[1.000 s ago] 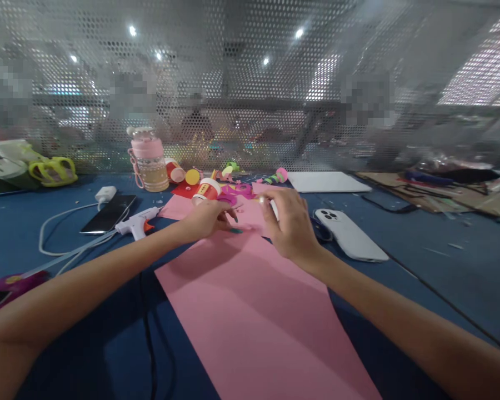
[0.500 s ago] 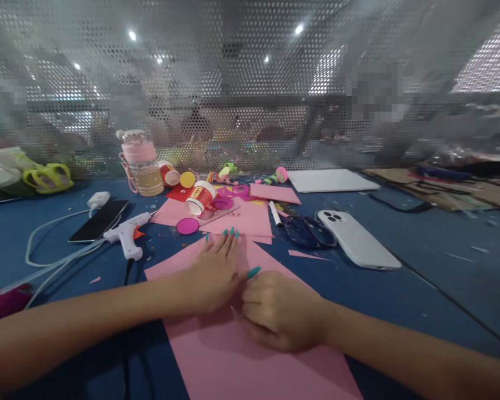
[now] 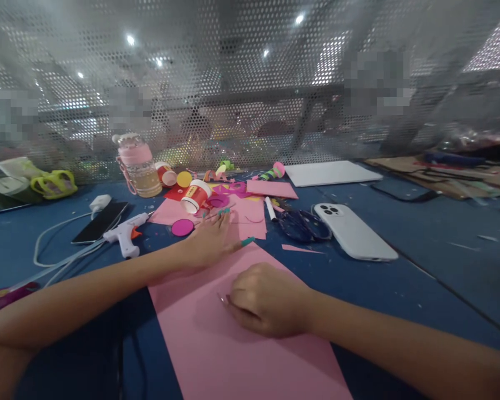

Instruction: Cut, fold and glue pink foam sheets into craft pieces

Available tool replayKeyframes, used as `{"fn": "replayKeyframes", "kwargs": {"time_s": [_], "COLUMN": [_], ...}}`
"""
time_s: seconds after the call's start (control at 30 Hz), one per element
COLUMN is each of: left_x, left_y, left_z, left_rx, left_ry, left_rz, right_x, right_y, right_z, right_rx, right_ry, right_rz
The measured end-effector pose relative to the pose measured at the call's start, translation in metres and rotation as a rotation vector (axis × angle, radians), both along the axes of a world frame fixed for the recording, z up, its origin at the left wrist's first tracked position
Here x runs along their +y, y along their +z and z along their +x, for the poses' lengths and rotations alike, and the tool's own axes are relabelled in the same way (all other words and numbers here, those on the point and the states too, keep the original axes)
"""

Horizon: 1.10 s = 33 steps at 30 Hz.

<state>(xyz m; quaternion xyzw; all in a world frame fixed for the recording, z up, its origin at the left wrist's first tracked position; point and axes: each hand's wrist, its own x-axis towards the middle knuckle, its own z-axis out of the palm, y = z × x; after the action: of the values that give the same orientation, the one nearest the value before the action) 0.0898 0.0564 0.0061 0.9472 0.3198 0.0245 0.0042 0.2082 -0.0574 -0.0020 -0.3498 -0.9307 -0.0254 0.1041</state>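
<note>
A large sheet of pink paper (image 3: 241, 355) lies flat before me. My left hand (image 3: 206, 241) rests palm down across its far left corner, fingers stretched out and the thumb pointing right. Those fingertips lie over other pink paper pieces (image 3: 254, 216) behind the sheet. Over the middle of the large sheet my right hand (image 3: 270, 300) is closed in a fist. From its left side pokes a small thin shiny tip (image 3: 222, 299); the rest of that thing is hidden in the fingers.
A white glue gun (image 3: 127, 233) and a black phone (image 3: 102, 222) lie left. Behind are paper cups (image 3: 196, 195), a bottle (image 3: 139, 166) and a magenta disc (image 3: 182, 227). To the right are a white marker (image 3: 270, 208), a dark blue pouch-like thing (image 3: 304, 225) and a white phone (image 3: 356, 230).
My left hand has slid away from me and slightly left, apart from my right hand. My right hand has shifted a little left and farther from me. The view has tilted slightly.
</note>
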Motion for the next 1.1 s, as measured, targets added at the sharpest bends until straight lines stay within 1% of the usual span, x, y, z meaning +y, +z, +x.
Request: {"fn": "replayKeyframes", "kwargs": {"time_s": [0.07,0.17,0.23,0.33,0.47,0.57,0.67,0.9,1.1], "left_x": [-0.006,-0.014,-0.017,-0.018,-0.01,-0.002,0.001,-0.012,-0.018], "left_y": [0.0,0.002,0.003,0.006,0.007,0.004,0.003,0.008,0.012], "left_z": [-0.004,-0.009,-0.009,-0.004,0.004,0.009,0.011,0.012,0.009], "left_rx": [0.009,0.025,0.03,0.037,0.063,0.07,0.054,0.052,0.022], "left_ry": [-0.031,-0.111,-0.13,-0.066,0.012,0.034,0.039,0.069,0.048], "left_rz": [0.02,0.091,0.106,0.03,-0.058,-0.062,-0.049,-0.055,-0.044], "right_x": [0.0,0.0,0.0,0.0,0.0,0.0,-0.001,-0.001,0.0], "right_y": [0.0,0.0,-0.001,-0.001,-0.001,0.0,0.002,0.001,-0.001], "right_z": [0.0,0.001,0.001,0.0,0.0,0.0,0.0,0.001,0.0], "right_rx": [0.001,0.001,0.001,0.021,0.033,0.021,0.028,0.02,0.04], "right_ry": [-0.004,-0.009,-0.008,-0.011,-0.029,-0.038,-0.039,-0.033,-0.031], "right_rz": [0.007,0.014,0.011,0.014,0.014,-0.009,-0.013,-0.019,0.014]}}
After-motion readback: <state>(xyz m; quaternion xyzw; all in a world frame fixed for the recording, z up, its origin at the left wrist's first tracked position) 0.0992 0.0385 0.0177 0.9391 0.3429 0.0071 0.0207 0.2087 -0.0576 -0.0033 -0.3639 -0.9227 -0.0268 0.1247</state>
